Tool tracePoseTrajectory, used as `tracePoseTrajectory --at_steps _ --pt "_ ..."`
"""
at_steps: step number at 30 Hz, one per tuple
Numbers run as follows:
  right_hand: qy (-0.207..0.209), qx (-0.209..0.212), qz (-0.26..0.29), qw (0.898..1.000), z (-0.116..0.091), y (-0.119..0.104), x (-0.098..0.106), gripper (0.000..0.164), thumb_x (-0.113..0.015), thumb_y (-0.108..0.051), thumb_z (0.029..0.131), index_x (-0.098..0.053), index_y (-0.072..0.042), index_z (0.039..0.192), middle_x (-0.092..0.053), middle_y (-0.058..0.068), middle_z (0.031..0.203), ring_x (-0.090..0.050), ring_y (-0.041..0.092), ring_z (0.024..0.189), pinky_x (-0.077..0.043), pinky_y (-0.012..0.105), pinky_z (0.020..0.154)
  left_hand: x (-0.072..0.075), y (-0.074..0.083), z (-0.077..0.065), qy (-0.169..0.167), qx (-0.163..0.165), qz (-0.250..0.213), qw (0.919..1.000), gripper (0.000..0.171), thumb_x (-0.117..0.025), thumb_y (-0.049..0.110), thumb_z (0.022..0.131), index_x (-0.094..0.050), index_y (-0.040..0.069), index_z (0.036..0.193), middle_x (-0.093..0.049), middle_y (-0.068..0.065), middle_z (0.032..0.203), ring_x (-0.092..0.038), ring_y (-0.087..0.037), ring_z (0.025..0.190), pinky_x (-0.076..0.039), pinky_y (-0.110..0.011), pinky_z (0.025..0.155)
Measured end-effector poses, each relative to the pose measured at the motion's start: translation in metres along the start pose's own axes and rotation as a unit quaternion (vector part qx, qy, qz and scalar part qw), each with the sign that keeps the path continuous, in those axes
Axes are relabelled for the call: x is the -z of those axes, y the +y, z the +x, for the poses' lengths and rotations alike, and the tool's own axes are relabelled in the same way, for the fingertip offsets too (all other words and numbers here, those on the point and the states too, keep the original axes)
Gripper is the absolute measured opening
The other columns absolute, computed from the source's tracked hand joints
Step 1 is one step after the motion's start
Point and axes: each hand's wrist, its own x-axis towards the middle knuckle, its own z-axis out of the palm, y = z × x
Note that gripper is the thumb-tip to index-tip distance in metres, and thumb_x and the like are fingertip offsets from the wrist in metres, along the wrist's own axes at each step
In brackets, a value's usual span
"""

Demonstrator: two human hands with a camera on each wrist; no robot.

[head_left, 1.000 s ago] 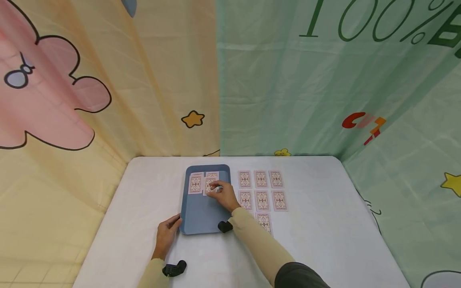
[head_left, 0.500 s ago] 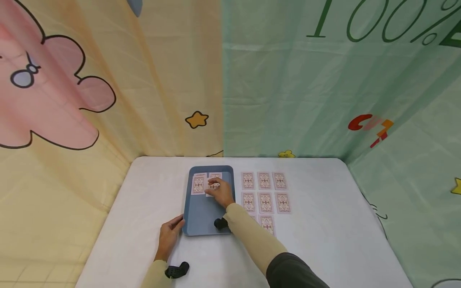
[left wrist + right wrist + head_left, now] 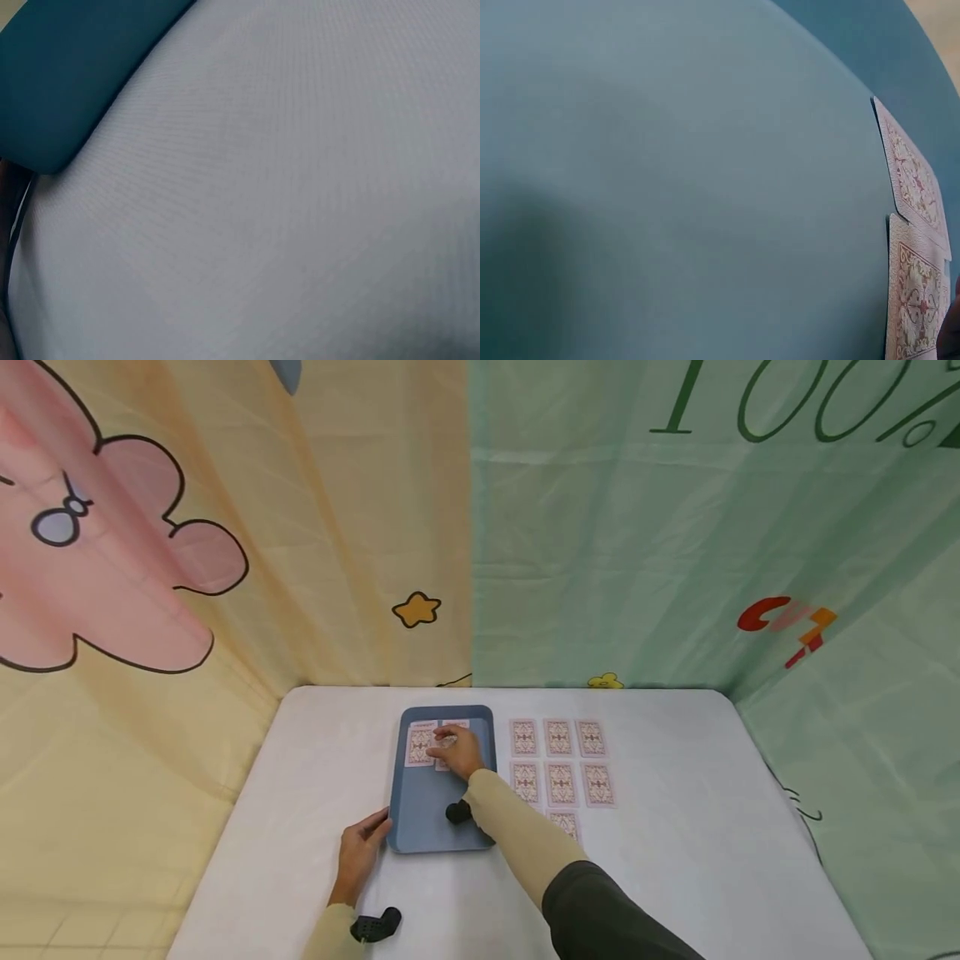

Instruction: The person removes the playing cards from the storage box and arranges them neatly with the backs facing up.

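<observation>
My left hand (image 3: 358,852) pinches the near left edge of a blue-grey tray (image 3: 420,835) with thumb and fingertips. My right hand (image 3: 463,753) is over the far half of the tray, its thumb and index finger bent and apart, beside the playing cards there. A left pair of overlapping playing cards (image 3: 420,746) lies face down. To its right, more cards (image 3: 444,766) are mostly hidden beneath the right hand. A fingertip (image 3: 949,334) reaches a patterned card (image 3: 917,296) in the right wrist view; that card overlaps another card (image 3: 915,180).
Right of the tray, several face-down cards lie in rows on the white table (image 3: 712,827), including a near card (image 3: 564,823) partly behind my right sleeve (image 3: 521,843). Printed curtains (image 3: 600,552) enclose the table at the back and sides.
The head view has turned slightly left, so everything appears further right. My right hand has shifted left across the tray towards the left cards. My left hand stays at the tray's edge.
</observation>
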Motion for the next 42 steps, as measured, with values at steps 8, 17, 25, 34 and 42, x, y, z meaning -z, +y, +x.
tracePoseTrajectory --at_steps 8,17,25,34,42 --pt "-0.001 -0.038 -0.023 0.999 0.005 0.006 -0.010 0.037 -0.084 -0.007 0.072 -0.071 0.000 0.105 -0.070 0.008 0.100 -0.060 0.020 0.094 -0.049 0.035 0.089 -0.003 -0.001 -0.005 -0.002 0.008 0.013 0.9999 0.033 -0.063 0.010 0.093 -0.063 -0.005 0.123 -0.062 -0.020 0.124 -0.056 -0.031 0.119 -0.043 -0.012 0.088" --pt "-0.009 -0.084 -0.045 0.995 0.020 0.001 -0.018 0.046 -0.085 -0.007 0.071 -0.069 -0.003 0.115 -0.067 0.008 0.109 -0.059 0.022 0.102 -0.048 0.038 0.095 -0.002 0.000 -0.006 0.005 0.001 0.002 1.0000 0.034 -0.063 0.010 0.093 -0.062 -0.006 0.123 -0.062 -0.021 0.124 -0.056 -0.032 0.119 -0.042 -0.011 0.088" --pt "-0.030 -0.144 -0.042 0.988 0.030 -0.015 -0.017 0.053 -0.084 -0.007 0.072 -0.065 -0.007 0.121 -0.061 0.010 0.123 -0.055 0.025 0.113 -0.043 0.042 0.101 -0.002 0.001 -0.002 0.009 -0.010 -0.009 0.9999 0.032 -0.064 0.008 0.092 -0.063 -0.006 0.121 -0.064 -0.020 0.122 -0.057 -0.029 0.116 -0.044 -0.012 0.087" --pt "-0.047 -0.134 -0.074 0.987 0.032 -0.017 -0.019 0.059 -0.085 -0.006 0.071 -0.063 -0.008 0.125 -0.056 0.011 0.130 -0.051 0.028 0.120 -0.040 0.043 0.105 -0.003 0.002 -0.001 0.007 -0.006 -0.008 0.9999 0.032 -0.063 0.006 0.092 -0.063 -0.007 0.121 -0.064 -0.021 0.122 -0.059 -0.028 0.114 -0.045 -0.012 0.085" --pt "-0.089 -0.116 -0.131 0.980 0.037 -0.009 -0.024 0.073 -0.090 -0.007 0.064 -0.060 -0.011 0.130 -0.050 0.010 0.134 -0.051 0.028 0.118 -0.042 0.043 0.103 -0.002 0.000 -0.002 0.004 -0.014 -0.012 0.9998 0.033 -0.064 0.008 0.092 -0.063 -0.007 0.121 -0.064 -0.022 0.121 -0.059 -0.029 0.114 -0.046 -0.013 0.086"
